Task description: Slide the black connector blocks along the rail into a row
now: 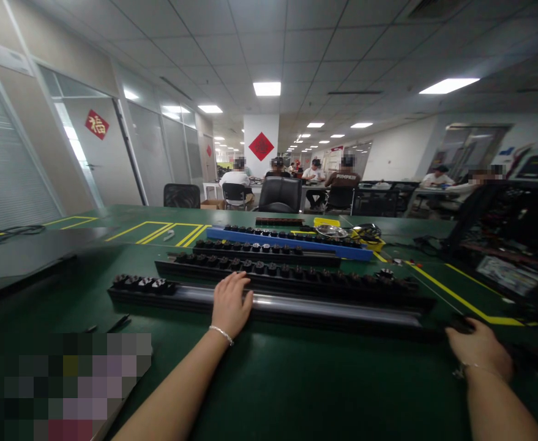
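My left hand (pixel 231 304) lies flat, fingers together, on the nearest long black rail (pixel 324 309), which runs across the green table. A few dark round sockets (pixel 144 283) sit at that rail's left end. My right hand (pixel 478 350) rests near the rail's right end, curled over a small dark object I cannot make out. Both wrists wear thin bracelets. Behind the near rail lie two more black rails (pixel 269 269) filled with several sockets, and a blue rail (pixel 291 240) with sockets beyond them.
A green table (pixel 296 380) with yellow floor-style markings holds a metal bowl (pixel 330 230) and a yellow box at the back. A blurred patch covers the lower left. Dark equipment stands on the right. Office chairs and several seated people are farther back.
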The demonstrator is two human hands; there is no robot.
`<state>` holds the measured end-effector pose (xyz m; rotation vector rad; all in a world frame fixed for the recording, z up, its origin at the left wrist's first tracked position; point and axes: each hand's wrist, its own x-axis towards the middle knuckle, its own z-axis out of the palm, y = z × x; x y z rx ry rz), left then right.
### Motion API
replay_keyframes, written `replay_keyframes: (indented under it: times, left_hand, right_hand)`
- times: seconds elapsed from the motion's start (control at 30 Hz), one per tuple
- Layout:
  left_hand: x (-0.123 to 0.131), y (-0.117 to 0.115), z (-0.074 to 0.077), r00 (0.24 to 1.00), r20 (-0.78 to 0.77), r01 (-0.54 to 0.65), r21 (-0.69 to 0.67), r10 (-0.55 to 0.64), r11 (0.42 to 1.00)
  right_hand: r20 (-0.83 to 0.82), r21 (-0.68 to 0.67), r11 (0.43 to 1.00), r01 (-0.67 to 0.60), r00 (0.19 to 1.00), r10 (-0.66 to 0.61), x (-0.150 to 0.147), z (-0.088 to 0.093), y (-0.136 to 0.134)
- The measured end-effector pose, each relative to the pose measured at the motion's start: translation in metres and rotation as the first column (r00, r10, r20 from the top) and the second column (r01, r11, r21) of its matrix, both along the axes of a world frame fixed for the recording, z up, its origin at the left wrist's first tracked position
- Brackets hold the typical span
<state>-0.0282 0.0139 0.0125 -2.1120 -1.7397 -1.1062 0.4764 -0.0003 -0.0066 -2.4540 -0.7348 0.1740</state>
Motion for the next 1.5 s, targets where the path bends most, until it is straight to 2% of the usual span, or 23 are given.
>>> replay_keyframes:
  times: [0.07,0.13,0.27,0.4,0.5,0.57,0.63,0.77,0.93,1.03,1.13,1.27,1.5]
  left_hand:
    - [-0.014,0.006,0.001,0.976,0.079,-0.208,0.060,0.203,0.976]
    - [-0.030,0.011,-0.001,0.909,0.160,-0.400,0.071,0.386,0.914]
    - [-0.060,0.018,-0.005,0.758,0.287,-0.615,0.016,0.586,0.788]
    - [-0.078,0.021,-0.008,0.617,0.404,-0.712,-0.077,0.675,0.698]
    - [-0.085,0.022,-0.008,0.563,0.449,-0.723,-0.140,0.694,0.677]
    - [-0.088,0.022,-0.007,0.552,0.460,-0.715,-0.166,0.695,0.679]
    - [-0.092,0.022,-0.007,0.555,0.461,-0.718,-0.154,0.692,0.679]
    - [-0.098,0.022,-0.008,0.518,0.481,-0.744,-0.154,0.707,0.650]
    - [-0.102,0.021,-0.008,0.481,0.480,-0.757,-0.194,0.733,0.624]
    - [-0.104,0.020,-0.007,0.452,0.485,-0.756,-0.236,0.749,0.610]
    - [-0.108,0.020,-0.003,0.416,0.485,-0.753,-0.291,0.769,0.590]
    - [-0.112,0.021,-0.001,0.378,0.472,-0.773,-0.313,0.796,0.552]
    - [-0.113,0.022,-0.002,0.396,0.458,-0.771,-0.305,0.796,0.559]
  right_hand:
    - [0.015,-0.044,0.999,0.029,0.999,-0.028,-0.002,-0.001,-0.001]
    - [0.027,-0.068,0.997,0.042,0.999,-0.040,-0.003,-0.002,-0.002]
    - [0.045,0.000,1.000,0.029,0.999,-0.029,-0.001,-0.005,-0.005]
    - [0.039,0.077,0.995,0.070,0.997,-0.073,-0.008,-0.001,-0.010]
    - [0.161,0.232,0.972,0.033,0.984,-0.072,-0.026,0.008,-0.012]
    - [0.284,0.335,0.941,-0.054,0.958,-0.046,-0.044,0.015,-0.011]
    - [0.426,0.376,0.903,-0.206,0.904,0.029,-0.065,0.020,-0.007]
    - [0.613,0.292,0.793,-0.535,0.741,0.275,-0.111,0.019,0.003]
    - [0.658,0.129,0.675,-0.727,0.572,0.490,-0.149,0.006,0.012]
    - [0.606,0.070,0.669,-0.740,0.564,0.561,-0.154,0.002,0.013]
    - [0.559,0.041,0.691,-0.721,0.590,0.583,-0.152,0.002,0.012]
    - [0.550,0.039,0.685,-0.728,0.588,0.593,-0.152,0.006,0.010]
    - [0.527,0.008,0.701,-0.713,0.599,0.603,-0.155,0.010,0.009]
